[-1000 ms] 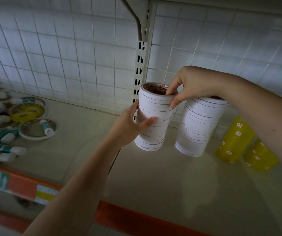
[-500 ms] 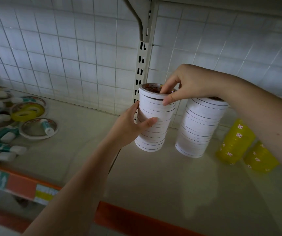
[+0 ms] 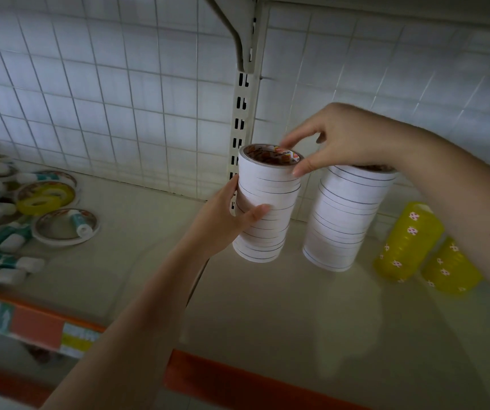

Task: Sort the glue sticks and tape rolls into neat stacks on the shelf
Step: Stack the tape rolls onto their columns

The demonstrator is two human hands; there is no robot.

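Left hand point(image 3: 226, 220) curls round the middle of a white tape stack point(image 3: 267, 208) standing on the shelf point(image 3: 267, 306); right hand point(image 3: 335, 143) pinches its top roll at the rim. A second white stack point(image 3: 344, 220) stands just right, yellow stacks point(image 3: 409, 241) farther right. Loose glue sticks point(image 3: 1, 261) and tape rolls point(image 3: 45, 198) lie far left.

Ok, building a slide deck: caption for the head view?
Left hand steadies a white tape stack on the shelf while the right hand pinches its top roll.
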